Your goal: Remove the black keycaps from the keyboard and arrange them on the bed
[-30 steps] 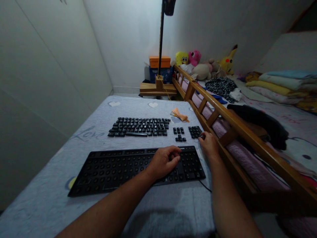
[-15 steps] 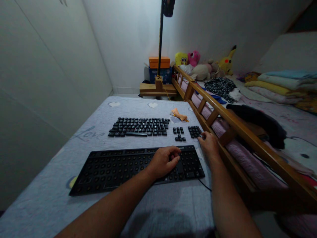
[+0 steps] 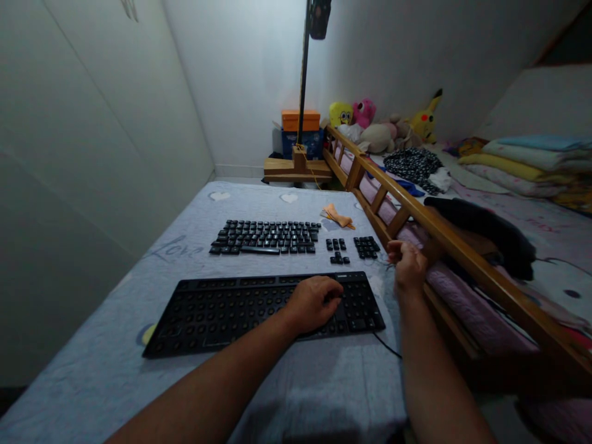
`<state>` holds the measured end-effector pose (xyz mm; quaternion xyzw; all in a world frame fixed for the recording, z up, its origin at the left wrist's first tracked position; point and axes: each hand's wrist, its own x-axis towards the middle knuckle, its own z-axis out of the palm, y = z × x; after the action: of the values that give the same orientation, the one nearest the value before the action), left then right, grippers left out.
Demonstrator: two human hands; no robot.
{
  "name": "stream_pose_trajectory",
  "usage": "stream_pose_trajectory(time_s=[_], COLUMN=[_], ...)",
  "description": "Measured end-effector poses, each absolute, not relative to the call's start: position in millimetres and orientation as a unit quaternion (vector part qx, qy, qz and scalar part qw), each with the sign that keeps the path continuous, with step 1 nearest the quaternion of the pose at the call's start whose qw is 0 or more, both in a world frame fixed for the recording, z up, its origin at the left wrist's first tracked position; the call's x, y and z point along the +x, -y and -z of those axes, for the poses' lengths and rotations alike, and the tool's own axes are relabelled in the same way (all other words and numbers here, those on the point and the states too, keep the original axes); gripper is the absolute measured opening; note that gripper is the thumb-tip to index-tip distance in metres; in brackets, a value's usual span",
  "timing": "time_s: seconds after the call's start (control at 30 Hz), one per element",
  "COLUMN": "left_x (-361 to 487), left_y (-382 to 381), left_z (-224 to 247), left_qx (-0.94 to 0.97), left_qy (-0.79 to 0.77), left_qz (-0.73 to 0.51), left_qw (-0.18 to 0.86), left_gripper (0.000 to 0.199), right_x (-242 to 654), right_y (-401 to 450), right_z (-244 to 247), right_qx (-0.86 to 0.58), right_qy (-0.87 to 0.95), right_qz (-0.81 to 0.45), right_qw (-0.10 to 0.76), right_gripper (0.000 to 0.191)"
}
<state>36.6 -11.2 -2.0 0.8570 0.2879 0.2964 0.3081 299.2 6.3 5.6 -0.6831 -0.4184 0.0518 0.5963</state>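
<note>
A black keyboard (image 3: 222,317) stripped of its keycaps lies across the near part of the cloth, its sockets exposed. My left hand (image 3: 314,302) rests over its right-hand part, fingers loosely bent, a gap showing by the thumb and nothing visible in it. Beyond the keyboard, loose black keycaps (image 3: 271,235) are laid out in keyboard order. Smaller groups are the navigation and arrow keycaps (image 3: 337,245) and the number-pad keycaps (image 3: 367,246). My right hand (image 3: 407,262) hovers just right of the number-pad keycaps, fingers part bent and apart, seemingly holding nothing.
A wooden bed rail (image 3: 416,213) runs along the right side, close to my right arm. An orange cloth piece (image 3: 337,216) lies beyond the keycaps. The keyboard's cable (image 3: 387,345) leaves at the near right. A lamp pole (image 3: 303,80) on a wooden base stands behind.
My right hand has moved right, away from the number-pad keycaps, and its fingers have loosened. My left hand stays over the keyboard. The view has shifted slightly.
</note>
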Motion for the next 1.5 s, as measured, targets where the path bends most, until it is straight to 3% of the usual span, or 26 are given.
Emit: stream_pose_trajectory(time_s=[0.17, 0.27, 0.5, 0.83, 1.5], left_x=[37, 37, 37, 37, 38], left_y=[11, 11, 11, 16, 17], left_z=[3, 3, 2, -3, -7], left_qx=[0.863, 0.864, 0.902, 0.919, 0.928], left_qy=[-0.288, -0.284, -0.266, -0.269, -0.273], left_qz=[-0.285, -0.285, -0.237, -0.210, -0.179], left_qw=[0.302, 0.304, 0.242, 0.198, 0.178], left_gripper=[0.017, 0.017, 0.019, 0.019, 0.019], right_x=[287, 272, 234, 211, 217], right_y=[14, 35, 76, 101, 117], right_z=[-37, -51, -38, -8, -1], right_qx=[-0.642, -0.577, -0.602, -0.672, -0.617], right_qy=[0.401, 0.392, 0.425, 0.468, 0.542], right_qz=[-0.093, -0.232, -0.330, -0.180, -0.216], right_qw=[0.647, 0.679, 0.589, 0.545, 0.527], right_gripper=[0.041, 0.035, 0.036, 0.020, 0.016])
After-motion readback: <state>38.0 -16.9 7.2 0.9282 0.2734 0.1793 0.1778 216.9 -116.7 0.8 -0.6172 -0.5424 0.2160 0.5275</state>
